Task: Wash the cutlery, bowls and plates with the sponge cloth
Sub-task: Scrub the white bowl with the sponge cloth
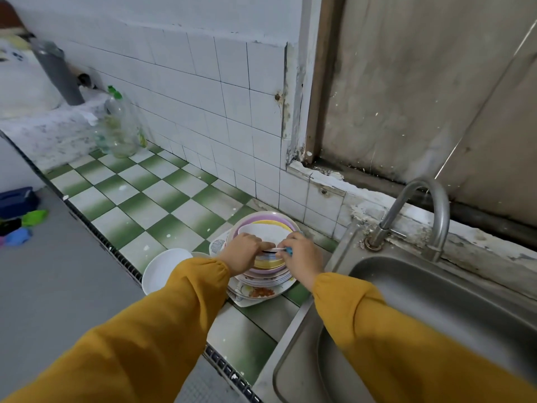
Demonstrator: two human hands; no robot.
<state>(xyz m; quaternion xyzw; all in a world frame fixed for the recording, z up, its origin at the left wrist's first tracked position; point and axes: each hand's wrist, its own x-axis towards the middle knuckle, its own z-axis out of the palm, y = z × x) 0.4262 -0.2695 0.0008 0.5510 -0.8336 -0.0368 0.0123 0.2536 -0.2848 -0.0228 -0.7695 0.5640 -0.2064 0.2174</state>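
Note:
A stack of plates [263,279] stands on the green-and-white tiled counter beside the sink, with a striped purple-and-yellow plate [270,225] on top and a white bowl [266,231] in it. My left hand [242,253] curls over the near edge of that bowl. My right hand [300,255] grips a small thing with a blue tip [288,251] over the stack; its fingers hide most of it. A single white plate [162,270] lies left of the stack. No sponge cloth shows.
The steel sink [436,324] with its curved tap [418,216] lies to the right. A clear plastic bottle [120,129] stands at the back of the counter by the tiled wall. A grey pipe [58,74] rises at the far left.

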